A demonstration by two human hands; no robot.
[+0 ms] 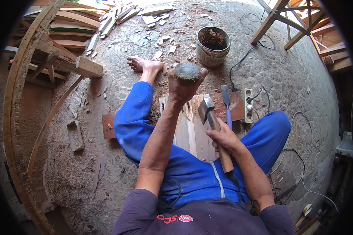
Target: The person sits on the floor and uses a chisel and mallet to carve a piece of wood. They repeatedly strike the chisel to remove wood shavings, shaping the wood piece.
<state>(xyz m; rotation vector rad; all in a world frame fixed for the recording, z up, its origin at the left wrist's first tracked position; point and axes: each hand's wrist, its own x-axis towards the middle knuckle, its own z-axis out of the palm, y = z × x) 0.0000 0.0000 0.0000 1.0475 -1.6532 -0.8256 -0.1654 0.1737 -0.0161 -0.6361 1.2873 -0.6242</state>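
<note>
My left hand [182,88] is raised high over the boards, its fingers wrapped round a round object [187,72] with a rough, fuzzy grey-green end facing up; the rest of it is hidden by the hand. In my right hand [226,138] is a hammer [214,119] with a squarish steel head and a wooden handle, held slantwise above my right thigh. Pale wooden boards [200,135] lie between my legs. Just past the hammer rests a wide chisel [226,98] with a purple-blue handle, partly on a reddish-brown board [237,106].
A stained bucket [213,47] stands ahead. A white power strip [248,105] and loose cables lie to the right. Wood offcuts [149,19] are strewn at the far side. A small wooden frame [75,136] lies left. Curved timber [17,90] rises along the left edge.
</note>
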